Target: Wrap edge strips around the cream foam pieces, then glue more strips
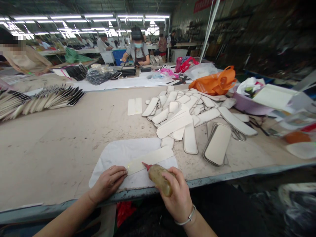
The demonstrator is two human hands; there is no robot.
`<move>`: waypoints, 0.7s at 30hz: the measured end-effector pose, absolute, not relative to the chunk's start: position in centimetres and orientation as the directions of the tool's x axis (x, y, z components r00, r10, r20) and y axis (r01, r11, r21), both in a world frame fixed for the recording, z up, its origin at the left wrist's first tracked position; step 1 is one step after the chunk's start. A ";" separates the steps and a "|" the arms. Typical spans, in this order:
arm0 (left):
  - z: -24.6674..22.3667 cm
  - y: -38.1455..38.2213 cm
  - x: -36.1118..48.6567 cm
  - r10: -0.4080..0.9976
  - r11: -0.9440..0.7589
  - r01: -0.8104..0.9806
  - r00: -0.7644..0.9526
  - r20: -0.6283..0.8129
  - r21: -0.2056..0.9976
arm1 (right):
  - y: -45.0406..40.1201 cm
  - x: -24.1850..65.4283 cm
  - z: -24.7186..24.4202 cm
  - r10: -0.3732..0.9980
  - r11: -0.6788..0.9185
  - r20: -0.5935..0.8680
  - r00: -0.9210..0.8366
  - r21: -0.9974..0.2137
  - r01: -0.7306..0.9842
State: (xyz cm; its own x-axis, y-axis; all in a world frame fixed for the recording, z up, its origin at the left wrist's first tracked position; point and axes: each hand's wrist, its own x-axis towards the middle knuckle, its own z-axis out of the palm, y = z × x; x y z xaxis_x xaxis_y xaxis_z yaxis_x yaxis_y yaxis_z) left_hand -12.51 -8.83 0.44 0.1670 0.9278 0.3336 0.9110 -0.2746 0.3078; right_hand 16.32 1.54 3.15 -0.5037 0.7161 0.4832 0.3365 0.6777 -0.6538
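Observation:
A glue-like squeeze bottle (158,176) with a red nozzle is in my right hand (178,194), its fingers wrapped round the body. The nozzle tip points left, just over a long pale strip (153,160) with small yellow marks near its left end. My left hand (110,181) lies with its fingers together on that left end, pressing it flat; the thumb is partly hidden. Under the strip is a white rounded sheet (106,157) at the table's front edge. Beyond it lies a heap of pale rounded strips (175,121).
A stack of pale pieces (218,144) and scissors (239,134) are at the right. Two strips (134,106) lie left of the heap. Behind are an orange bag (214,82) and a purple basin (249,104). A masked person (137,52) works across the table.

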 end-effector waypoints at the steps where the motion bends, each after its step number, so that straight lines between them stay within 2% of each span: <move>1: 0.4 -8.8 -12.5 0.927 -0.273 0.912 0.164 0.338 0.307 | 1.9 16.8 3.1 0.727 0.675 0.492 -0.480 -0.640 0.367; 6: 0.2 -8.6 -12.4 0.911 -0.275 0.919 0.155 0.383 0.282 | 4.0 20.0 3.1 0.763 0.637 0.563 -0.318 -0.568 0.521; 10: 0.0 -8.6 -12.5 0.909 -0.263 0.928 0.146 0.391 0.265 | 5.1 21.1 3.5 0.767 0.603 0.604 -0.216 -0.565 0.563; 21: 0.2 -8.5 -12.3 0.902 -0.279 0.914 0.145 0.408 0.293 | 6.6 21.0 3.4 0.762 0.594 0.621 -0.183 -0.557 0.581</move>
